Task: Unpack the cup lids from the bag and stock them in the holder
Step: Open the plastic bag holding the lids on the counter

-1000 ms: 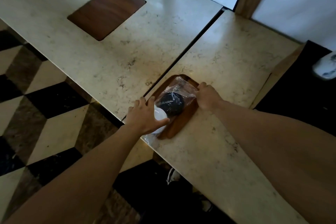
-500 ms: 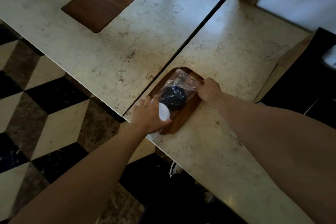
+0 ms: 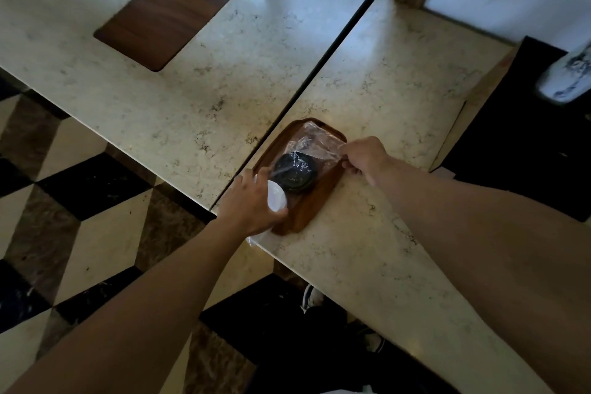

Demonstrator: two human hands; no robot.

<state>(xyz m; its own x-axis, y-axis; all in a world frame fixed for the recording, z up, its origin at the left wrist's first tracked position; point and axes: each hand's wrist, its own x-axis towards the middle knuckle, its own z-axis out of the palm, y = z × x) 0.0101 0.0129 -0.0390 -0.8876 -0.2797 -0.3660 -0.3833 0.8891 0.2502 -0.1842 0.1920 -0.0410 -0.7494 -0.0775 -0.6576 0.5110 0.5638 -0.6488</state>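
On the counter (image 3: 367, 80), my bag (image 3: 315, 150) of lids (image 3: 292, 171) lies lengthwise along the wooden tray (image 3: 323, 195); left hand (image 3: 252, 205) grips its near end, right hand (image 3: 364, 158) now pinches the far end, pulled flatter than before.

Bag (image 3: 315, 145) of lids (image 3: 294, 171) apparently on tray (image 3: 315, 201), table (image 3: 383, 89) beneath.

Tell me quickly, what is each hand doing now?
Left hand: grips the white lids.
Right hand: pinches the plastic bag.
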